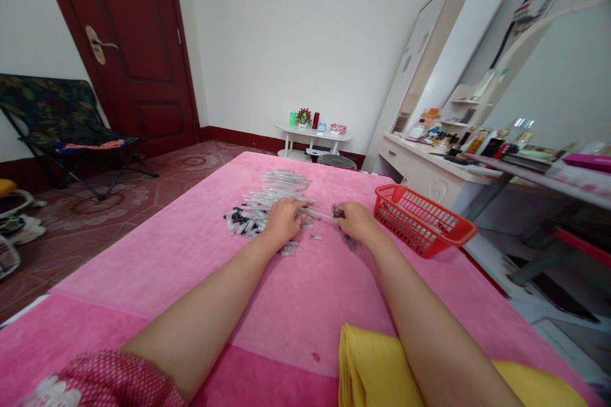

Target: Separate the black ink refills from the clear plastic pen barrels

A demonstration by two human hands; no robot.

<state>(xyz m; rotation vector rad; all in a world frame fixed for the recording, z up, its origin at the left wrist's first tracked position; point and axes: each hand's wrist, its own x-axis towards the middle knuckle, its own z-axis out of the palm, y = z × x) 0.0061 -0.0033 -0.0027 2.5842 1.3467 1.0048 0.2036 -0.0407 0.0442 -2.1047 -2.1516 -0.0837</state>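
Note:
A clear pen barrel [319, 213] runs from the fingertips of my left hand [284, 221] toward my right hand [357, 221]. My left hand is closed around its left end, right beside the pile. The fingers of my right hand are pinched at the barrel's other end, with small dark pieces [338, 211] showing at the fingertips; motion blurs them. Many clear pen barrels [281, 186] lie stacked just beyond my left hand. Left of it is a heap of clear pen caps with black parts [242, 220]. One loose cap [316, 237] rests between my hands.
A red plastic basket [420, 219] stands to the right of my right hand on the pink cloth [191, 254]. Yellow folded fabric [372, 362] lies under my right forearm. Beyond are a low white table [312, 132], a cluttered dresser [429, 156] and a folding chair [71, 114].

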